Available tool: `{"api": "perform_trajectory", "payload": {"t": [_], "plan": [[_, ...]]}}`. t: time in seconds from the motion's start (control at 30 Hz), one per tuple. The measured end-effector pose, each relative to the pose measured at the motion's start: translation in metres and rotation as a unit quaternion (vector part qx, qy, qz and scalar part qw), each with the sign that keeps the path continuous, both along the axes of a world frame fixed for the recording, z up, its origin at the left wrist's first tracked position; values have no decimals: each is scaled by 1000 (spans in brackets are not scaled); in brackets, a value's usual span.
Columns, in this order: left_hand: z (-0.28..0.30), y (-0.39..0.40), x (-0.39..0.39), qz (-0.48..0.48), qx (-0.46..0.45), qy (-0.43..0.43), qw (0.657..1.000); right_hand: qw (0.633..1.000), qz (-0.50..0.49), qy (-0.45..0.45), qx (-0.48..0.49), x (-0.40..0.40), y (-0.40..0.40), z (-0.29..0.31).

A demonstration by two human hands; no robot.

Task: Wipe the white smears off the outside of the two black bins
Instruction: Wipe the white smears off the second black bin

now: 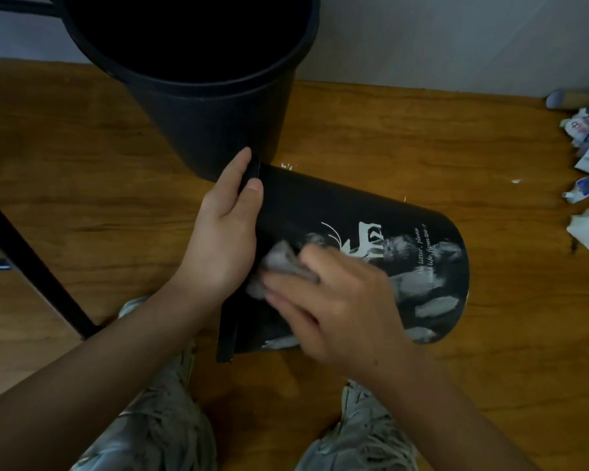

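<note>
1 round black plastic bin with white print [323, 212] lies on its side on the brown wood floor [82, 164], rim end toward the person. The left hand [223, 229] grips that rim, thumb curled over the edge. The right hand [334, 300] presses a crumpled grey cloth [283, 263] against the white smears [436, 305]. The second, plain black bin [215, 107] stands upright just behind, touching it.

Black bin on its side [320, 205]: white printed figure and script beside right hand [337, 300], grey-white smears [436, 283] beyond it toward base. Grey cloth [283, 263] under fingers. Upright bin [215, 124] plain black. Floor [422, 130] orange-brown woodgrain. Shoes [164, 419] pale grey.
</note>
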State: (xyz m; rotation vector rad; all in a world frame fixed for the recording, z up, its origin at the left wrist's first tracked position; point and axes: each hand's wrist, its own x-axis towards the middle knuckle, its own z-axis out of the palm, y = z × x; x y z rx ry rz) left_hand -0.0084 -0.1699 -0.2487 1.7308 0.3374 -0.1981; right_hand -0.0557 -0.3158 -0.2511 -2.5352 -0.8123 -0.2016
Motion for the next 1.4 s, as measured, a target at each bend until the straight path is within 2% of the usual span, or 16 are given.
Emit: {"api": "perform_trajectory", "payload": {"t": [0.13, 0.3, 0.43, 0.5, 0.67, 0.73, 0.87, 1.07, 1.27, 1.4], "plan": [[2, -1, 0, -7, -1, -4, 1000, 996, -83, -13, -5, 26, 8, 5], [0, 0, 2, -8, 10, 0, 1000, 999, -38, -2, 12, -13, 2, -8], [2, -2, -1, -11, 14, -1, 1000, 988, -156, -4, 11, 17, -9, -2], [3, -2, -1, -9, 21, -3, 1000, 983, -184, -8, 11, 22, -9, -2], [0, -2, -4, -12, 43, -17, 999, 996, -90, 5, 20, -15, -8, -11], [0, -3, -6, -10, 42, -16, 999, 994, -104, 10, 22, -9, -12, -11], [0, -3, -2, -4, 39, -9, 999, 977, -210, -1, 34, 21, -16, -9], [-1, -3, -3, -7, 36, -13, 999, 988, -151, -10, 37, -17, -22, -15], [-3, -3, -4, -13, 41, -20, 999, 972, -236, 2, 10, 19, -21, -5], [-3, -3, -5, -22, 58, -33, 998, 987, -161, 3, 20, 15, 0, -2]]}}
